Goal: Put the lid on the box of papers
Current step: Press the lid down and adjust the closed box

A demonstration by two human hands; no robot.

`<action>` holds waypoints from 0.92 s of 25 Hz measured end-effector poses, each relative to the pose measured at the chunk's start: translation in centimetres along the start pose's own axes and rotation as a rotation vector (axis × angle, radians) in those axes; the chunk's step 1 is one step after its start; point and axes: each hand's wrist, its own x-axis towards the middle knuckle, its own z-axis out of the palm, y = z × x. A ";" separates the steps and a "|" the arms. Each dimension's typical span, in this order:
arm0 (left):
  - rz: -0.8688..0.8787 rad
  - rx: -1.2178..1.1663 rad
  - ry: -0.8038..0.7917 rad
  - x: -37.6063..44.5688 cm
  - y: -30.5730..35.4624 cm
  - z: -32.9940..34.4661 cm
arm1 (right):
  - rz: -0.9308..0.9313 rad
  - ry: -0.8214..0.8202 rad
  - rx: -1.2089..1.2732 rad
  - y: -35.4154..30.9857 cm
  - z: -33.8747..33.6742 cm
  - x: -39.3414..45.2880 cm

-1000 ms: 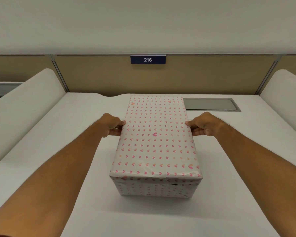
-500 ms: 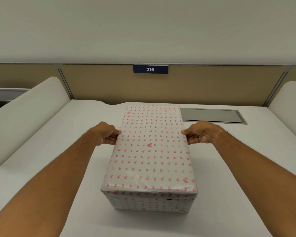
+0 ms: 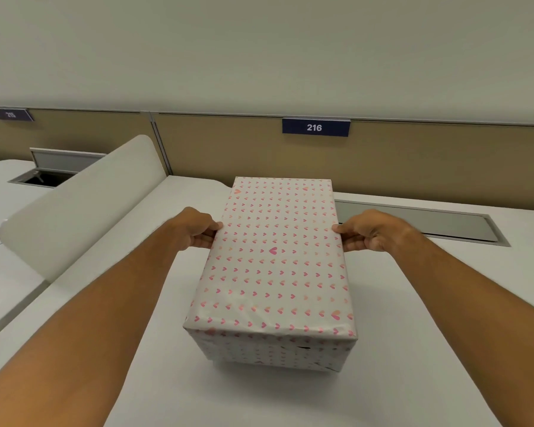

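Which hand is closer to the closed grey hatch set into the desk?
Right. The right hand grips the lid's right edge, just in front of the hatch. The left hand is across the box.

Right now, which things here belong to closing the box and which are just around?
Part of the job: lid, box, left hand, right hand.

Just around: desk, 216 sign, side divider, cable hatch.

Lid point(image 3: 275, 257): heart-print wrapping paper, slightly glossy, creased near front. Desk point(image 3: 398, 349): smooth matt white.
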 end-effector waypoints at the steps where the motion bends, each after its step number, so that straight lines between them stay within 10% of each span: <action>1: 0.000 0.001 0.012 0.7 -0.1 -0.9 | -0.003 -0.002 -0.001 -0.6 0.9 0.5; 23: 0.009 0.047 0.161 25.3 -0.2 -27.0 | -0.007 0.090 0.065 -14.8 29.9 16.4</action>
